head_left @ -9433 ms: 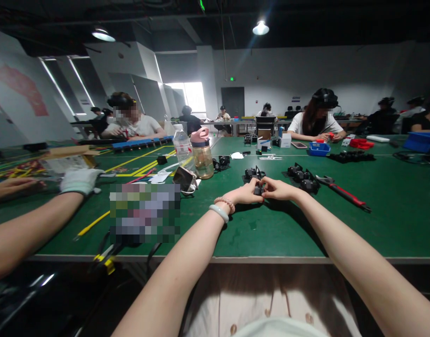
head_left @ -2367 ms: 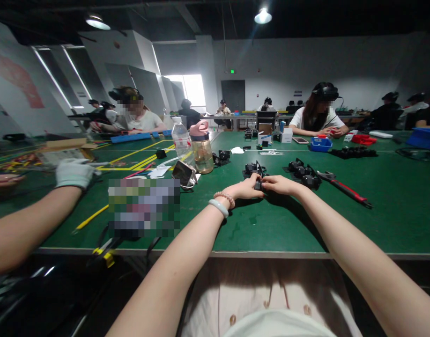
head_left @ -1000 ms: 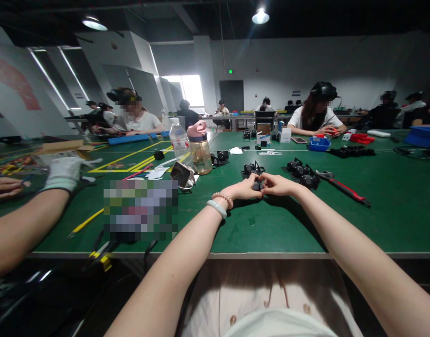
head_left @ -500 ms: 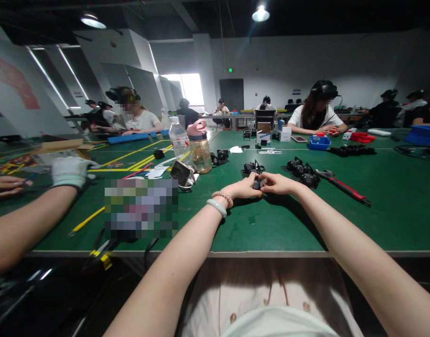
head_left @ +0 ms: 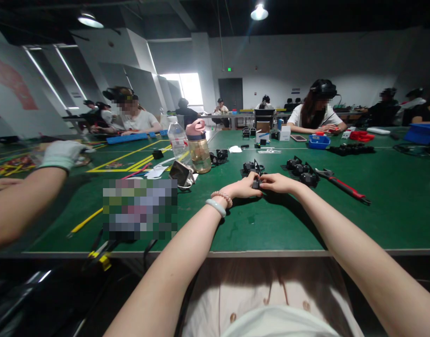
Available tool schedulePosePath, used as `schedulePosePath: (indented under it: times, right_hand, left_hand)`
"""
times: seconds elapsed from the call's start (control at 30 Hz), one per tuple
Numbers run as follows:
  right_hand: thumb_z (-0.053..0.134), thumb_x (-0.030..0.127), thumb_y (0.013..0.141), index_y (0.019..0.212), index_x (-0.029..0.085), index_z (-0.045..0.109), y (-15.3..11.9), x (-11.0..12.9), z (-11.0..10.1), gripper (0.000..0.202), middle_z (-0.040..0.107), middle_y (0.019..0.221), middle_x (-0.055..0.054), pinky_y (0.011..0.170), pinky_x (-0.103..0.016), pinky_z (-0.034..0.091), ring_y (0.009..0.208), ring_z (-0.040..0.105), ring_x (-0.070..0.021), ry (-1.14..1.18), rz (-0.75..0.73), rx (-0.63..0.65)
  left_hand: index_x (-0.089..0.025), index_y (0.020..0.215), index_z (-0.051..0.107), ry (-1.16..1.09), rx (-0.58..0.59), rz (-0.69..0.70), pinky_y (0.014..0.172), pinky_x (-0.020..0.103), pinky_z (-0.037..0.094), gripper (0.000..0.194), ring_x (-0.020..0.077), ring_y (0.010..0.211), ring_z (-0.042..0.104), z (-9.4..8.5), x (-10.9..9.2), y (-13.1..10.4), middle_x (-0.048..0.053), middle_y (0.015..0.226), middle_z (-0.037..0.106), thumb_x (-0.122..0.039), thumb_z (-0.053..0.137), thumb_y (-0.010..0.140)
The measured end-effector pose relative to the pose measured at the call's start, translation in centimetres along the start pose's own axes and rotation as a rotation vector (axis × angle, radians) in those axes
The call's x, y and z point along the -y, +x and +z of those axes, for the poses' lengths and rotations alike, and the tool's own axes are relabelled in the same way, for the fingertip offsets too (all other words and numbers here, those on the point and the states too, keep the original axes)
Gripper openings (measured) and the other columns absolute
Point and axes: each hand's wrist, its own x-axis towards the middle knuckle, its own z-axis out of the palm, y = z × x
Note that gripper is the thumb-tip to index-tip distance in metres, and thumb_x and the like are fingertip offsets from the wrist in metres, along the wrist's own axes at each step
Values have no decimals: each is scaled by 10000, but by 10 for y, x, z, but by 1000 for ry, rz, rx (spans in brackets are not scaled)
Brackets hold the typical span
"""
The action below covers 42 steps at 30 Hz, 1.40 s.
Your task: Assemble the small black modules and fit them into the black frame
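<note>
- Grips a small black part (head_left: 256,184) with the left hand (head_left: 245,186), clamping thumb and fingers on its left side, in the middle of the green, smooth worktop (head_left: 288,229).
- Sets the fingertips of the right hand (head_left: 278,182) against the part's right side; cannot tell whether pinching or only resting there.
- Has the part straight between both hands and touching each, without either being nearer; cannot tell its long axis under the fingers.
- Has a black cluster (head_left: 249,166) just beyond the left fingers, with rounded lumps and a thin strip standing up at the right; cannot tell whether joined to the held part.
- Has a fuller cluster (head_left: 301,172) to the right and farther off: stubby rounded bodies in a row slanting from far left to near right.
- Has a hand tool (head_left: 343,186) beyond that on the right, pointing a metal head far left and red-and-black handles near right.
- Has an amber see-through bottle (head_left: 200,154) with a pink lid at the far left.
</note>
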Motion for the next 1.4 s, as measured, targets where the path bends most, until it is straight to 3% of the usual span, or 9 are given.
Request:
schedulePosePath:
  times: [0.53,1.4]
  right_hand:
    - [430,312,789,1049,174,552,4,-1,0,319,592,995,-50,805,-297,367,912,508,-191,-5,29,8]
    - [402,333,789,958,147,567,1,5,0,301,599,946,-59,716,-259,376,824,524,-180,-55,30,-3]
  left_hand:
    - [-180,1146,300,-32,0,7,742,275,407,651,166,855,508,0,-1,-1,66,1013,507,-405,582,604]
    - [-178,1126,314,-46,4,-29,718,258,408,625,167,834,513,-3,-7,-4,54,975,511,-380,583,600]
